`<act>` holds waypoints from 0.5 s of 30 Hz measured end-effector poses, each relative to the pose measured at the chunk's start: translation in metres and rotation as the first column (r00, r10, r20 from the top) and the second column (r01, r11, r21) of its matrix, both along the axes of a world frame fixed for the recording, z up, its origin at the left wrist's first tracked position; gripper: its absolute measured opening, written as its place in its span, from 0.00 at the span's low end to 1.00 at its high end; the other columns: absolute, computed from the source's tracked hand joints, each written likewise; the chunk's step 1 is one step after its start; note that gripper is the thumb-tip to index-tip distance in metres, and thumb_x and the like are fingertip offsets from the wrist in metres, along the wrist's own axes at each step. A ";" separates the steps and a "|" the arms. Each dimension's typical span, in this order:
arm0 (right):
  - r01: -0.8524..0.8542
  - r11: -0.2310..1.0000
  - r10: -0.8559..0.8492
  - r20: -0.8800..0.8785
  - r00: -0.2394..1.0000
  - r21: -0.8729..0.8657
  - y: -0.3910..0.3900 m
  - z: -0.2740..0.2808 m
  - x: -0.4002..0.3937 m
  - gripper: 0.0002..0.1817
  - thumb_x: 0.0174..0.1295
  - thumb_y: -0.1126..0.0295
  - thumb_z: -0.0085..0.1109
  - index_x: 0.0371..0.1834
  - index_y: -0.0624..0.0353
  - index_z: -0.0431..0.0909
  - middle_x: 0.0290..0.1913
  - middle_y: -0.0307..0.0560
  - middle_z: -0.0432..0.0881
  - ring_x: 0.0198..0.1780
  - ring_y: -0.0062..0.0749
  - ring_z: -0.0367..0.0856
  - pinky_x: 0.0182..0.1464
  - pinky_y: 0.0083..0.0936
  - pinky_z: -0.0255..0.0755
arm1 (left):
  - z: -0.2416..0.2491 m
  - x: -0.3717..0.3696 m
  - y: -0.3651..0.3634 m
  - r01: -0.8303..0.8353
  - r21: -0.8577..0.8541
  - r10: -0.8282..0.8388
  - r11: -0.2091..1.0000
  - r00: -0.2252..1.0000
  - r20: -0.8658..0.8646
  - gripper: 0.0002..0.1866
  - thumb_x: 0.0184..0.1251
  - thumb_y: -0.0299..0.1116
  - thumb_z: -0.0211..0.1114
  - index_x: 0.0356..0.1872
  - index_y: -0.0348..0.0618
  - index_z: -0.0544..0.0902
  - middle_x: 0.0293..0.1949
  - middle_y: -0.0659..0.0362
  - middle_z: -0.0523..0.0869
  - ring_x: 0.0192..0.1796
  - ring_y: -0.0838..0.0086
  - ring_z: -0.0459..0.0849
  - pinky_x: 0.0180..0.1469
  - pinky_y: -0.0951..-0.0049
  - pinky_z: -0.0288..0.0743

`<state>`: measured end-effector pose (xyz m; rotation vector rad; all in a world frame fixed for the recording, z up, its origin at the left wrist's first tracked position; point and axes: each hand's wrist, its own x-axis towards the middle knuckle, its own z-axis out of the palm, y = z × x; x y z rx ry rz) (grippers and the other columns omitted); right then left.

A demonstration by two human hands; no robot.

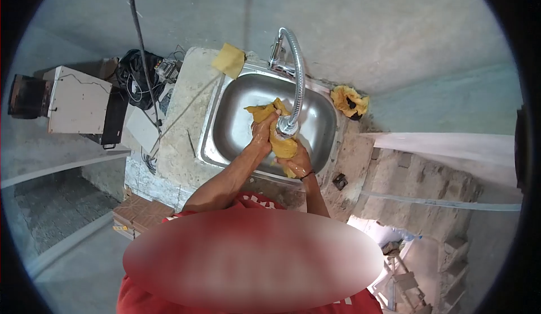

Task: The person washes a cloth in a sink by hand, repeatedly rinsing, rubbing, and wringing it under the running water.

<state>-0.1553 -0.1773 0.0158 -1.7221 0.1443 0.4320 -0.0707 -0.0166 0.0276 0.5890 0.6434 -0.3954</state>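
Observation:
Over the stainless-steel sink (225, 97), a yellow cloth (283, 147) is held in both hands. My left hand (262, 132) grips its upper left part, and a crumpled end sticks out past the fingers. My right hand (298, 161) is closed around the lower right part, with a dark band at the wrist. The spray head of the flexible chrome faucet (299, 72) hangs right above the cloth and hides some of it. Both hands look wet.
A flat yellow cloth (229, 60) lies at the sink's upper left corner, and a crumpled yellow cloth (349, 102) at its right. A small dark object (340, 181) sits on the right ledge. Left stand a white box (80, 101), a black bag (135, 74) and a hanging cable (137, 24).

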 end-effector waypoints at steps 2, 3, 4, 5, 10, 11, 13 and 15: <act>-0.040 0.998 0.042 -0.046 0.998 0.042 -0.008 -0.008 0.000 0.48 0.46 0.71 0.88 0.73 0.66 0.72 0.61 0.48 0.88 0.62 0.32 0.86 0.69 0.31 0.77 | -0.009 0.002 0.005 0.051 -0.088 -0.052 0.995 0.999 -0.005 0.26 0.71 0.41 0.75 0.65 0.46 0.79 0.57 0.52 0.88 0.56 0.61 0.90 0.62 0.51 0.87; -0.069 0.993 0.075 -0.063 0.995 0.092 -0.010 0.002 0.001 0.46 0.48 0.71 0.87 0.73 0.66 0.73 0.61 0.48 0.88 0.62 0.31 0.85 0.69 0.31 0.77 | -0.014 0.003 0.009 0.112 -0.169 -0.115 0.979 0.993 -0.008 0.28 0.76 0.49 0.70 0.68 0.47 0.77 0.59 0.49 0.87 0.56 0.58 0.91 0.63 0.47 0.87; -0.098 0.985 0.109 -0.077 0.991 0.144 -0.010 0.010 0.002 0.44 0.50 0.72 0.86 0.72 0.67 0.73 0.62 0.47 0.87 0.61 0.31 0.85 0.68 0.30 0.77 | -0.013 0.004 0.013 0.103 -0.171 -0.105 0.980 0.994 -0.003 0.28 0.76 0.49 0.70 0.68 0.47 0.77 0.59 0.49 0.87 0.56 0.58 0.91 0.63 0.47 0.87; -0.106 0.984 0.118 -0.075 0.990 0.142 -0.009 0.018 0.002 0.44 0.50 0.72 0.86 0.72 0.67 0.73 0.62 0.47 0.87 0.61 0.31 0.85 0.68 0.30 0.77 | -0.014 0.002 0.016 0.109 -0.223 -0.102 0.969 0.994 0.041 0.29 0.77 0.53 0.69 0.68 0.46 0.77 0.59 0.49 0.87 0.57 0.57 0.91 0.65 0.46 0.85; 0.029 0.960 0.047 -0.261 0.964 0.278 -0.001 0.058 -0.014 0.33 0.58 0.74 0.78 0.69 0.66 0.77 0.58 0.45 0.88 0.56 0.31 0.87 0.62 0.29 0.81 | -0.026 0.002 0.018 0.156 -0.389 -0.110 0.908 0.984 0.137 0.34 0.73 0.56 0.71 0.71 0.47 0.76 0.64 0.51 0.85 0.62 0.57 0.87 0.69 0.46 0.82; 0.020 0.962 0.053 -0.260 0.964 0.272 -0.003 0.057 -0.018 0.33 0.58 0.74 0.78 0.69 0.66 0.77 0.58 0.45 0.88 0.56 0.31 0.87 0.62 0.29 0.81 | -0.026 0.004 0.015 0.149 -0.393 -0.102 0.907 0.985 0.139 0.34 0.73 0.56 0.71 0.71 0.47 0.76 0.64 0.51 0.85 0.62 0.57 0.87 0.69 0.46 0.82; 0.215 0.846 0.052 -0.477 0.877 0.488 -0.006 0.046 -0.030 0.30 0.67 0.67 0.71 0.70 0.67 0.75 0.58 0.49 0.87 0.57 0.38 0.88 0.62 0.36 0.82 | -0.023 0.004 -0.002 0.126 -0.290 -0.101 0.949 0.990 0.099 0.31 0.71 0.57 0.72 0.64 0.47 0.82 0.56 0.47 0.89 0.55 0.53 0.90 0.64 0.45 0.84; 0.328 0.695 0.107 -0.544 0.832 0.639 -0.015 0.030 -0.042 0.29 0.68 0.68 0.70 0.71 0.68 0.75 0.58 0.51 0.88 0.57 0.41 0.89 0.62 0.38 0.83 | -0.025 0.006 -0.012 0.163 -0.408 -0.142 0.898 0.986 0.082 0.29 0.70 0.56 0.73 0.62 0.46 0.83 0.54 0.48 0.90 0.54 0.53 0.90 0.63 0.45 0.85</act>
